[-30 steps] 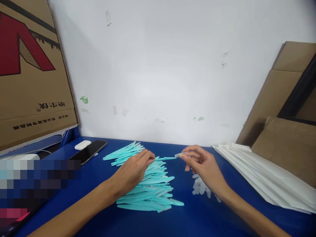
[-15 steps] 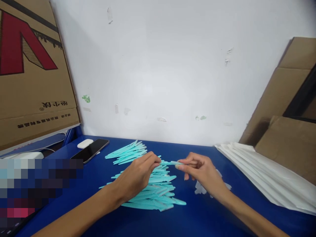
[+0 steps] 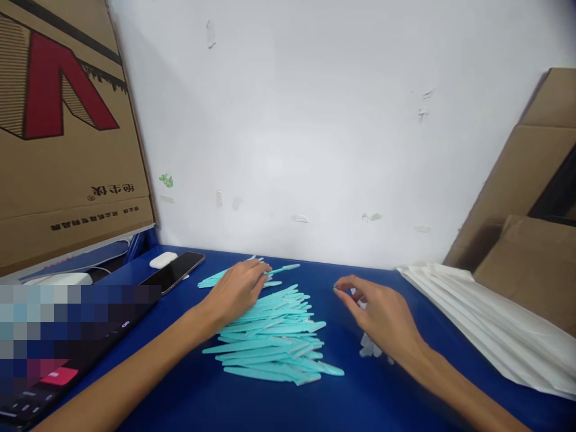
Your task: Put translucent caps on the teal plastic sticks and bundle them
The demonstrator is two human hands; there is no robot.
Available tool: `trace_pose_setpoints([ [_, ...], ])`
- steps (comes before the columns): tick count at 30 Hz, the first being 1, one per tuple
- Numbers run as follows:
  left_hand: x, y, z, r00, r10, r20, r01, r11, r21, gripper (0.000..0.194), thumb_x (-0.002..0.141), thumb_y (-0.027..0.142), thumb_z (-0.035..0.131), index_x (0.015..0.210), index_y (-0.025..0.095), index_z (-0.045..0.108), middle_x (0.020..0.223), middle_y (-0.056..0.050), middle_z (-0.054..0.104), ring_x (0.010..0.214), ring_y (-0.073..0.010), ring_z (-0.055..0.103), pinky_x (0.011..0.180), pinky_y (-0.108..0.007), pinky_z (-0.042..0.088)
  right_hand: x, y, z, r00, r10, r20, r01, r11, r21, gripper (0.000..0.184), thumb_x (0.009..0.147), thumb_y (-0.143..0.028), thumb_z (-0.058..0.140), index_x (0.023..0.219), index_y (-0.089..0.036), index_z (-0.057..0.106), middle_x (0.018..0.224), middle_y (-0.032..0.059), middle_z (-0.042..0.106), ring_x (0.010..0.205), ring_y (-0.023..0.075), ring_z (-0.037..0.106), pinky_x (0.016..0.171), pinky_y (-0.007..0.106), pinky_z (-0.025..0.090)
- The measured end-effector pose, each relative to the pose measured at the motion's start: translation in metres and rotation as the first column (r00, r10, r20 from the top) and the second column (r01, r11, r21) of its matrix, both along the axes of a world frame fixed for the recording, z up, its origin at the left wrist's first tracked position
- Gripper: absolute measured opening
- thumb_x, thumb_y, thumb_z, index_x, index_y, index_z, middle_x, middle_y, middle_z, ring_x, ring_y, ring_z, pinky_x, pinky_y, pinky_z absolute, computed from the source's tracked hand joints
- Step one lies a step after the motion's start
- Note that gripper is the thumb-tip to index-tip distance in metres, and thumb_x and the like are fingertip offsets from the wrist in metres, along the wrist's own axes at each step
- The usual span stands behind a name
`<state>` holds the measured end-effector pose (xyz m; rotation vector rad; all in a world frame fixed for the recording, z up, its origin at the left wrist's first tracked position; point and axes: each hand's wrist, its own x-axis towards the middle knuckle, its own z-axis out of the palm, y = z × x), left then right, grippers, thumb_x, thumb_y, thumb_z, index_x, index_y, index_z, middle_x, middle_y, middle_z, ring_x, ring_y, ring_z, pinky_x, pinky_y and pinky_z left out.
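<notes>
My left hand (image 3: 240, 287) pinches the end of a turquoise eyebrow razor (image 3: 283, 268), its slim tip pointing right. That hand hovers over a smaller pile of turquoise razors (image 3: 211, 279) near the wall and hides part of it. Closer to me spreads a larger heap of the same razors (image 3: 274, 336). My right hand (image 3: 380, 309) is to the right of the heap, thumb and forefinger tips pressed together; whatever they hold, if anything, is too small to make out. Small translucent pieces (image 3: 369, 346) lie on the table under it, partly covered.
Left on the blue table (image 3: 270, 408) are a phone (image 3: 175, 271), a white case (image 3: 163, 260) and a partly blurred screen device (image 3: 58, 377). A printed cardboard box (image 3: 81, 168) stands behind them. White sheets (image 3: 486, 336) and brown cardboard (image 3: 535, 252) flank the right.
The hands have parted. My left hand has carried the razor left and away toward the smaller pile. My right hand has let go of the razor's other end. The view has shifted slightly.
</notes>
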<state>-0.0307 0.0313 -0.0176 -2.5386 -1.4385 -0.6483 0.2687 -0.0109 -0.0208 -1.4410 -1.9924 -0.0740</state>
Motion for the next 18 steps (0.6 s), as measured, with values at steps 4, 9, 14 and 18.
trace_pose_setpoints([
  [4, -0.025, 0.018, 0.001, 0.993, 0.104, -0.057, -0.106, 0.994, -0.029, 0.027, 0.098, 0.021, 0.044, 0.109, 0.017, 0.069, 0.095, -0.013, 0.071, 0.095, -0.0316, 0.067, 0.076, -0.038, 0.052, 0.008, 0.005, -0.004, 0.965, -0.114, 0.236, 0.085, 0.988, 0.129, 0.024, 0.096, -0.031, 0.049, 0.101, -0.025, 0.071, 0.088, 0.0045, 0.077, 0.079, 0.0268, 0.072, 0.065, 0.036, 0.05],
  [9, -0.034, 0.025, -0.004, 0.988, 0.113, -0.106, -0.121, 0.99, -0.07, 0.027, 0.095, 0.018, 0.046, 0.109, 0.016, 0.069, 0.1, -0.014, 0.068, 0.094, -0.0319, 0.066, 0.072, -0.037, 0.051, 0.011, 0.008, -0.003, 0.945, -0.107, 0.309, 0.063, 0.987, 0.147, 0.027, 0.097, -0.027, 0.044, 0.098, -0.023, 0.071, 0.081, 0.0063, 0.076, 0.078, 0.0269, 0.069, 0.077, 0.041, 0.048],
  [14, -0.021, 0.014, -0.001, 0.996, -0.014, -0.085, 0.007, 0.996, -0.092, 0.027, 0.099, 0.024, 0.046, 0.114, 0.019, 0.068, 0.113, -0.013, 0.066, 0.108, -0.0293, 0.06, 0.085, -0.037, 0.049, 0.013, 0.01, -0.004, 0.939, -0.086, 0.334, 0.055, 0.993, 0.1, 0.026, 0.098, -0.025, 0.045, 0.103, -0.021, 0.07, 0.086, 0.0063, 0.077, 0.084, 0.0265, 0.07, 0.084, 0.044, 0.047],
  [18, -0.011, 0.003, 0.002, 0.982, -0.176, -0.062, 0.162, 0.968, -0.193, 0.026, 0.102, 0.028, 0.047, 0.104, 0.024, 0.073, 0.103, -0.006, 0.07, 0.096, -0.0223, 0.064, 0.082, -0.031, 0.048, 0.02, 0.015, -0.012, 0.91, -0.114, 0.399, 0.078, 0.992, 0.104, 0.034, 0.099, -0.027, 0.046, 0.124, -0.017, 0.066, 0.096, 0.0113, 0.078, 0.096, 0.0304, 0.069, 0.089, 0.047, 0.046],
])
